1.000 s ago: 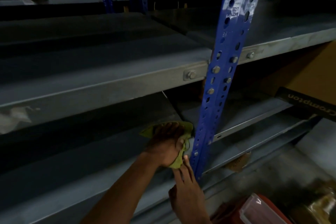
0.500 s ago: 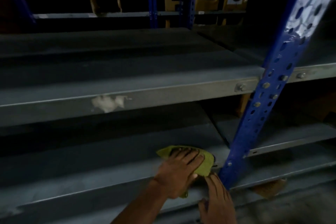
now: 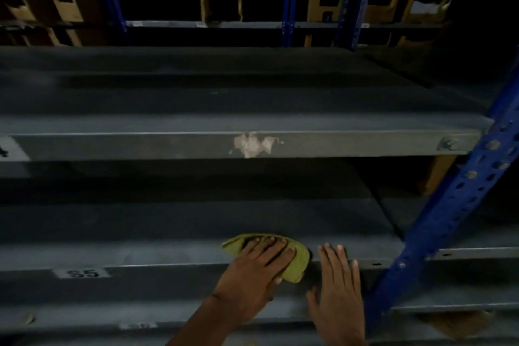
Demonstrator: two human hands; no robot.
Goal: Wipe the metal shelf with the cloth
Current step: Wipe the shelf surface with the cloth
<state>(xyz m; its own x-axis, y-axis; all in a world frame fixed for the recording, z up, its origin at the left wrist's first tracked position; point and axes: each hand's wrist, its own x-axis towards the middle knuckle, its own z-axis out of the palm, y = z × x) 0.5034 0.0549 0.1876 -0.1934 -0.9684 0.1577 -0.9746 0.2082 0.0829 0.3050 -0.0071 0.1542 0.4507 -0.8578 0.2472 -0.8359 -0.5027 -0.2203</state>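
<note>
The metal shelf (image 3: 168, 233) is the lower grey deck of a dim storage rack, and the cloth (image 3: 297, 260), a folded yellow-green rag, lies on its front lip, draped partly over the edge. The left hand (image 3: 252, 275) presses flat on the cloth with its fingers (image 3: 269, 247) spread and extended, not curled around it; the cloth is pinned under the palm, not gripped. The right hand (image 3: 337, 289) rests open just beside it, flat against the shelf's front face, holding nothing, near the blue upright post (image 3: 438, 227).

Several things could go wrong from here. Because the cloth is only pressed down, a quick stroke may let the hand slide over it, leaving it bunched or dropping it off the lip to the level below. The folded front edge looks thin and possibly sharp, so fingers trailing off the cloth could scrape along it. A stroke toward the right would likely run knuckles into the post and its bolts. The light is poor, so missed patches of dust would be hard to notice, especially at the dark back of the deck. The label marked S5 (image 3: 82, 273) on the front face could peel if rubbed hard, much like the torn label remnant (image 3: 252, 144) on the shelf above.
</note>
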